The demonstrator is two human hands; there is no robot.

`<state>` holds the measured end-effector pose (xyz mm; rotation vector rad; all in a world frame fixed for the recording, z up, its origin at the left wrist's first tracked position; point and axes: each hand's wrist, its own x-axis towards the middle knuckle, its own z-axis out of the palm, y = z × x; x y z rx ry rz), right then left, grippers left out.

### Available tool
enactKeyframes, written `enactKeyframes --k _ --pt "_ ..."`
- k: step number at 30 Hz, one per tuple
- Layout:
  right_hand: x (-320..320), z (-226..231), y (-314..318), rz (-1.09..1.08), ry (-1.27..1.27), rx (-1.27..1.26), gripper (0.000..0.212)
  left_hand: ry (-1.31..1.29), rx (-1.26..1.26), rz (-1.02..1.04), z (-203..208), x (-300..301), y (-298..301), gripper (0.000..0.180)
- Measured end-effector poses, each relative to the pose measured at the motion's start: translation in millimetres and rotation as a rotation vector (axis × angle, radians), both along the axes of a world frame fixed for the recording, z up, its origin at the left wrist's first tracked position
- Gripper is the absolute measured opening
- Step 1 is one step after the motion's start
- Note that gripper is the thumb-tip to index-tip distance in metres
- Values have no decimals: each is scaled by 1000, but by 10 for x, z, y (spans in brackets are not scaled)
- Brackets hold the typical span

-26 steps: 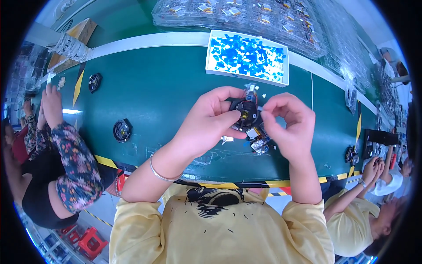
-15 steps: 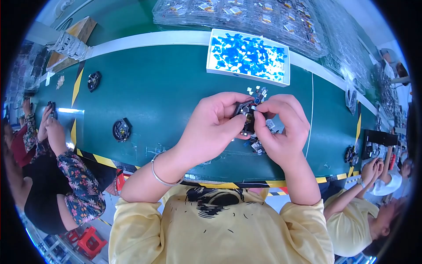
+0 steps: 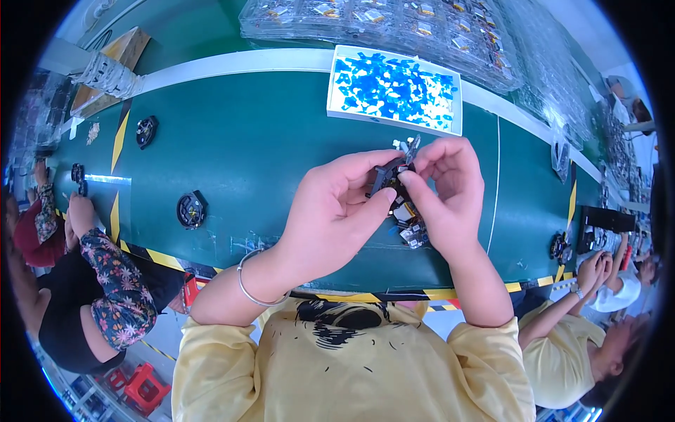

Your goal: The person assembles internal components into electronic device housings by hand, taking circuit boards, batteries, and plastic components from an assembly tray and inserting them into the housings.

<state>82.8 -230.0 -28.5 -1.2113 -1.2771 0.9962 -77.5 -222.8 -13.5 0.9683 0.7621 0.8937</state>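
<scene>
Between my hands, above the green table, is a small black watch-like housing (image 3: 386, 177) with electronic parts in it. My left hand (image 3: 336, 204) grips its left side, thumb on the near face. The thumb and fingers of my right hand (image 3: 450, 186) pinch at its upper right edge; what exactly they pinch is hidden. Small electronic modules (image 3: 413, 233) lie on the table just below and partly behind my right hand. A few small white pieces (image 3: 398, 144) show beyond my fingertips.
A white box (image 3: 395, 119) of blue and white pieces stands beyond my hands. Behind it are clear trays (image 3: 380, 21) of parts. Two black round housings (image 3: 191, 209) (image 3: 146, 131) lie to the left. Co-workers sit on both sides; striped tape (image 3: 394, 295) edges the table.
The black housing has tilted more on edge between my hands. My right fingers have lifted and curled in, uncovering more of the modules below. At left, a co-worker's hands have moved nearer their body.
</scene>
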Motion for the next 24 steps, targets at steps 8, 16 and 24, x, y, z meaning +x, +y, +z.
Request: enactKeyframes --k 8,16,24 --pt "84 -32 34 189 589 -378 11 51 96 21 72 52 -83 44" --pt "301 37 132 269 444 -423 14 115 71 -98 52 -87 109 38" --pt "1720 347 34 164 -770 -462 18 1002 439 -215 205 -482 368 14"
